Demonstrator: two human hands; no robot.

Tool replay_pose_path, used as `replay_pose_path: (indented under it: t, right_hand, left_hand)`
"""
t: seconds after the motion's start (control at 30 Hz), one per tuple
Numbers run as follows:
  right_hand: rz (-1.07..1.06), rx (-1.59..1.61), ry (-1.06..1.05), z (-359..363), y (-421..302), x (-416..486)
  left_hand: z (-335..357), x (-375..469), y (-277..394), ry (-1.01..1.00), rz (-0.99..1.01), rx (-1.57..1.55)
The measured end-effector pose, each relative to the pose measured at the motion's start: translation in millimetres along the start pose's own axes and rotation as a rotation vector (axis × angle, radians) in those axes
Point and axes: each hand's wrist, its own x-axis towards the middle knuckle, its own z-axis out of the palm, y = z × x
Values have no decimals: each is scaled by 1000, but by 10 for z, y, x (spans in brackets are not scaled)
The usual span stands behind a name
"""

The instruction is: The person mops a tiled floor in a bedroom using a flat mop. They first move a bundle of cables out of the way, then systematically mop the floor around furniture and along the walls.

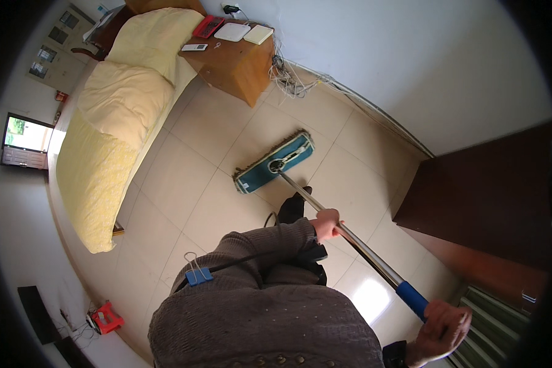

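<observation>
A flat dust mop with a green-blue head and a brown fringe lies on the tiled floor ahead of me. Its metal pole slants back toward my right side and ends in a blue grip. Partway along the pole, my left hand is wrapped around the metal. At the upper end, my right hand closes over the top of the blue grip and hides its tip. One dark shoe shows just behind the mop head.
On the left stands a bed with yellow bedding. Beside it, a wooden nightstand carries a red telephone. Tangled cables lie along the wall. A dark wooden cabinet is at right, a red stool at lower left.
</observation>
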Motion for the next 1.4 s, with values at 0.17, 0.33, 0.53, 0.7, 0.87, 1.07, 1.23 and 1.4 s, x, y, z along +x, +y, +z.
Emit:
replay_pose_path:
  t: [0.17, 0.33, 0.53, 0.7, 0.87, 1.07, 1.23, 1.4]
  right_hand:
    - [-85, 43, 2, -165, -168, -43]
    - [-133, 18, -61, -163, -162, 9]
    - [-186, 81, -81, -98, -68, 54]
    - [-239, 205, 8, -216, -92, 227]
    - [-260, 279, -136, -439, -349, 420]
    - [-269, 83, -57, -456, -283, 362]
    - [-303, -409, -43, -512, -78, 313]
    - [-339, -1373, -470, -601, 313, 236]
  left_hand:
    - [223, 47, 457, 27, -933, -1557]
    - [293, 115, 499, -4, -1087, -1475]
    - [247, 428, -33, 125, -1272, -1920]
    - [4, 485, -25, 133, -1331, -2001]
    - [-589, 371, 270, 50, -1193, -2036]
    - [-995, 219, 241, 249, -1253, -2001]
    - [-1123, 19, -159, 498, -1191, -1995]
    - [-1043, -267, -591, 553, -1223, -1930]
